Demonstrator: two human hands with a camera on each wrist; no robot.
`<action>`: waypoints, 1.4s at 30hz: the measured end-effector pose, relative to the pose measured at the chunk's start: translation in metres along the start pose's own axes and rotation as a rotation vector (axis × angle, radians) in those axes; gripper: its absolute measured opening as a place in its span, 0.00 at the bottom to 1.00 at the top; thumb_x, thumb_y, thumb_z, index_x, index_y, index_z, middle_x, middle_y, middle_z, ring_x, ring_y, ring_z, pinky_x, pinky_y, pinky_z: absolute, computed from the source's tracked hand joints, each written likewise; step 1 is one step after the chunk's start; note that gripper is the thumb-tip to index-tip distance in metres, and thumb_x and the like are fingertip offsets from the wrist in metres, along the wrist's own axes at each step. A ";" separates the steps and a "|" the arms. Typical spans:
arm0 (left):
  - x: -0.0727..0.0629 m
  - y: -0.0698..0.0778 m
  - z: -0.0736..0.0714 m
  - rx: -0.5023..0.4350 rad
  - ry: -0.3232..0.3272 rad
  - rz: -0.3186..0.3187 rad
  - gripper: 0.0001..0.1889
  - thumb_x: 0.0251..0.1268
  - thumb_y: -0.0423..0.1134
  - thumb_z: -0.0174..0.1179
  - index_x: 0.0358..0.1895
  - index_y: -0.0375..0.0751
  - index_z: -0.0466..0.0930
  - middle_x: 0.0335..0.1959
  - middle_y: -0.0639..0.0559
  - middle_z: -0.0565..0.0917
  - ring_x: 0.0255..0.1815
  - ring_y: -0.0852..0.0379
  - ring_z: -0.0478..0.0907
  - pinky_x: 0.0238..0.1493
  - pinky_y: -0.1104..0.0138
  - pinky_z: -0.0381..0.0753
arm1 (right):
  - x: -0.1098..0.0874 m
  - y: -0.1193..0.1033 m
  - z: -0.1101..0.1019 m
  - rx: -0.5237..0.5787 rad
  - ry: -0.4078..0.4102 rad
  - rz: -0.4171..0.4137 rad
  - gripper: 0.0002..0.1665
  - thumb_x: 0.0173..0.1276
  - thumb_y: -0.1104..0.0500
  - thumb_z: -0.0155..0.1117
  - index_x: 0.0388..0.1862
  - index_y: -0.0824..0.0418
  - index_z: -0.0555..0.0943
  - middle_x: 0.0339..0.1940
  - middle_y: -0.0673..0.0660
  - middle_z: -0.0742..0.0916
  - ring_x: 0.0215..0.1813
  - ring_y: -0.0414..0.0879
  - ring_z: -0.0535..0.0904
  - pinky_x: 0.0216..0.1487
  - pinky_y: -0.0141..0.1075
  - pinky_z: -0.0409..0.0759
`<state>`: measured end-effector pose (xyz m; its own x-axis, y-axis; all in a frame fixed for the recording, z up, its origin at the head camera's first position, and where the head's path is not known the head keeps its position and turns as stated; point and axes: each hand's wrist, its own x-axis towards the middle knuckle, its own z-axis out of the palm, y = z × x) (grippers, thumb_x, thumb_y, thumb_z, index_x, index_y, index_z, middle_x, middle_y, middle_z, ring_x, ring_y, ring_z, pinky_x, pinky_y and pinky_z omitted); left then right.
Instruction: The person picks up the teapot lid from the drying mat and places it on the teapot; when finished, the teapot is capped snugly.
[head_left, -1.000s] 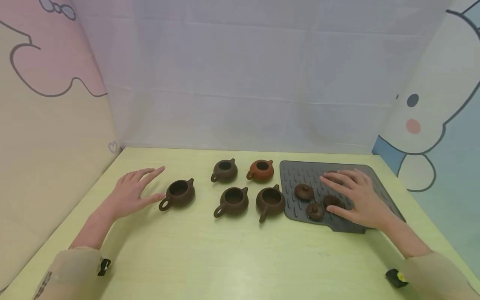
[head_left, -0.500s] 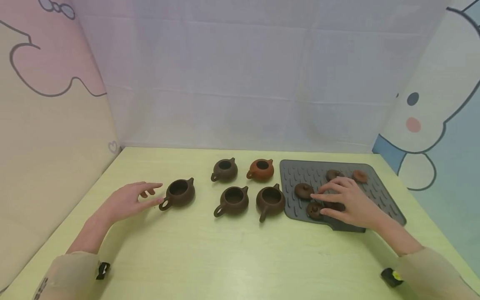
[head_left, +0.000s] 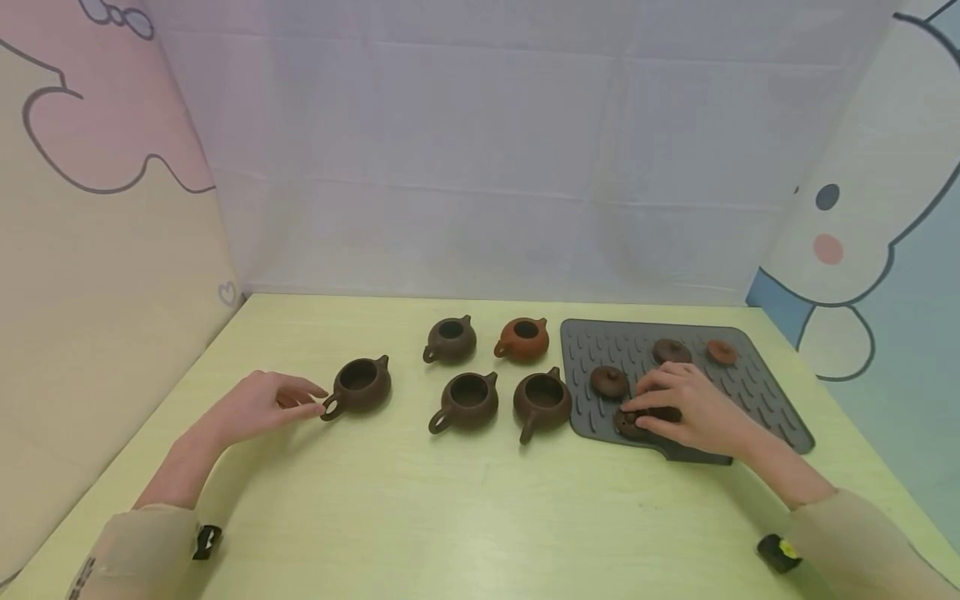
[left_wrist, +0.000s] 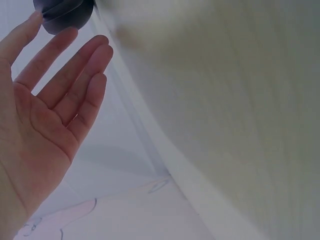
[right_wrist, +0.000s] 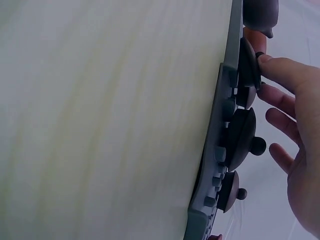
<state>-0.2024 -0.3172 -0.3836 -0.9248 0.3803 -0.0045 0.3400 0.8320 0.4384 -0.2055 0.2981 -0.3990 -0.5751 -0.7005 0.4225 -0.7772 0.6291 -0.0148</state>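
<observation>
My left hand (head_left: 262, 406) reaches to the handle of a dark brown teapot (head_left: 362, 385) without a lid. Thumb and forefinger are at the handle; in the left wrist view they stand apart beside the dark pot (left_wrist: 70, 15), the other fingers fairly straight. With thumb and forefinger, my right hand (head_left: 693, 410) pinches the knob of a brown teapot lid (head_left: 627, 425) on the grey mat (head_left: 581, 340). The right wrist view has the thumb on that lid's (right_wrist: 246, 62) knob. Another lid (head_left: 666, 413) lies partly hidden under this hand.
A brown lid (head_left: 609, 382), a dark lid (head_left: 672, 351) and a reddish lid (head_left: 722, 352) also lie on the mat. Between the hands stand a dark teapot (head_left: 450, 342), a reddish teapot (head_left: 522, 340) and brown teapots (head_left: 467, 402) (head_left: 542, 402), all lidless.
My left hand has lowered, its fingers drawn closer together at the teapot handle. My right hand has moved left and down over the mat and now pinches the lid's knob.
</observation>
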 end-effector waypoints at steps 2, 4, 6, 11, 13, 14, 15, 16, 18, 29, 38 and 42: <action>0.000 -0.002 0.001 -0.015 -0.001 0.022 0.16 0.66 0.54 0.63 0.50 0.51 0.86 0.37 0.60 0.90 0.35 0.67 0.85 0.37 0.70 0.81 | 0.001 0.000 0.001 0.007 0.000 0.000 0.17 0.50 0.58 0.79 0.41 0.44 0.89 0.38 0.42 0.84 0.42 0.38 0.74 0.50 0.47 0.69; 0.001 -0.004 0.002 -0.019 0.003 0.041 0.15 0.66 0.52 0.63 0.49 0.51 0.86 0.39 0.59 0.90 0.36 0.67 0.85 0.38 0.71 0.81 | 0.002 -0.001 0.002 0.019 0.005 0.001 0.17 0.50 0.58 0.79 0.40 0.45 0.89 0.38 0.42 0.84 0.42 0.38 0.74 0.50 0.47 0.68; 0.001 -0.005 0.003 -0.024 0.007 0.056 0.14 0.67 0.51 0.63 0.49 0.51 0.87 0.41 0.58 0.90 0.37 0.68 0.85 0.38 0.71 0.82 | 0.002 -0.001 0.003 0.033 0.012 0.006 0.17 0.49 0.60 0.79 0.39 0.45 0.89 0.38 0.43 0.84 0.42 0.38 0.74 0.50 0.48 0.68; 0.001 -0.005 0.005 -0.077 0.013 0.067 0.13 0.66 0.47 0.64 0.48 0.48 0.88 0.44 0.53 0.90 0.38 0.68 0.86 0.39 0.72 0.82 | 0.004 -0.001 0.005 0.067 0.036 0.022 0.18 0.49 0.63 0.78 0.38 0.45 0.89 0.37 0.42 0.84 0.41 0.37 0.73 0.46 0.46 0.68; 0.001 -0.005 0.005 -0.106 0.007 0.065 0.12 0.66 0.46 0.64 0.48 0.46 0.88 0.43 0.52 0.90 0.39 0.69 0.85 0.39 0.72 0.82 | 0.004 -0.001 0.006 0.082 0.043 0.023 0.17 0.49 0.64 0.78 0.37 0.45 0.89 0.37 0.42 0.84 0.41 0.36 0.72 0.44 0.43 0.68; 0.001 -0.004 0.005 -0.119 0.002 0.063 0.12 0.66 0.45 0.64 0.47 0.45 0.88 0.43 0.51 0.90 0.39 0.69 0.85 0.40 0.72 0.82 | 0.004 -0.001 0.007 0.091 0.047 0.022 0.17 0.49 0.64 0.77 0.37 0.46 0.89 0.37 0.42 0.84 0.41 0.36 0.72 0.43 0.42 0.68; 0.001 -0.004 0.006 -0.131 -0.003 0.059 0.11 0.66 0.44 0.64 0.47 0.45 0.88 0.42 0.52 0.90 0.39 0.69 0.85 0.40 0.72 0.82 | 0.005 -0.001 0.007 0.100 0.050 0.022 0.17 0.49 0.64 0.77 0.37 0.46 0.89 0.37 0.42 0.84 0.40 0.36 0.72 0.43 0.40 0.68; 0.002 -0.004 0.006 -0.145 -0.007 0.055 0.11 0.66 0.43 0.64 0.47 0.45 0.88 0.41 0.52 0.90 0.39 0.70 0.85 0.40 0.72 0.82 | 0.005 -0.001 0.008 0.106 0.054 0.021 0.17 0.49 0.64 0.77 0.37 0.46 0.89 0.37 0.42 0.84 0.40 0.35 0.72 0.43 0.40 0.68; 0.002 -0.004 0.006 -0.168 -0.015 0.040 0.10 0.66 0.43 0.65 0.46 0.46 0.88 0.40 0.53 0.91 0.39 0.71 0.85 0.41 0.72 0.81 | 0.005 0.000 0.008 0.121 0.067 0.020 0.17 0.49 0.65 0.77 0.36 0.46 0.88 0.37 0.42 0.84 0.40 0.35 0.72 0.42 0.39 0.68; 0.004 -0.005 0.005 -0.344 -0.103 0.084 0.09 0.69 0.38 0.61 0.46 0.37 0.84 0.40 0.44 0.89 0.40 0.67 0.85 0.42 0.69 0.84 | 0.009 -0.002 0.010 0.181 0.178 0.012 0.21 0.45 0.69 0.77 0.38 0.50 0.88 0.37 0.44 0.83 0.40 0.36 0.70 0.43 0.35 0.64; 0.004 -0.007 0.005 -0.477 -0.209 0.040 0.15 0.72 0.36 0.57 0.55 0.28 0.75 0.43 0.33 0.87 0.39 0.61 0.85 0.37 0.63 0.85 | 0.023 -0.011 0.009 0.193 0.290 -0.002 0.14 0.52 0.65 0.74 0.38 0.53 0.88 0.37 0.48 0.84 0.43 0.41 0.72 0.46 0.39 0.66; 0.003 -0.008 0.006 -0.484 -0.212 0.046 0.16 0.73 0.35 0.56 0.56 0.27 0.75 0.43 0.33 0.87 0.38 0.61 0.85 0.38 0.64 0.85 | 0.034 -0.016 0.013 0.253 0.398 -0.026 0.10 0.67 0.52 0.67 0.39 0.56 0.89 0.37 0.52 0.85 0.44 0.45 0.73 0.49 0.38 0.67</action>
<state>-0.2068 -0.3202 -0.3921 -0.8390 0.5269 -0.1355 0.2153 0.5503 0.8067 -0.2158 0.2600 -0.3968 -0.4504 -0.5000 0.7397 -0.8563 0.4765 -0.1993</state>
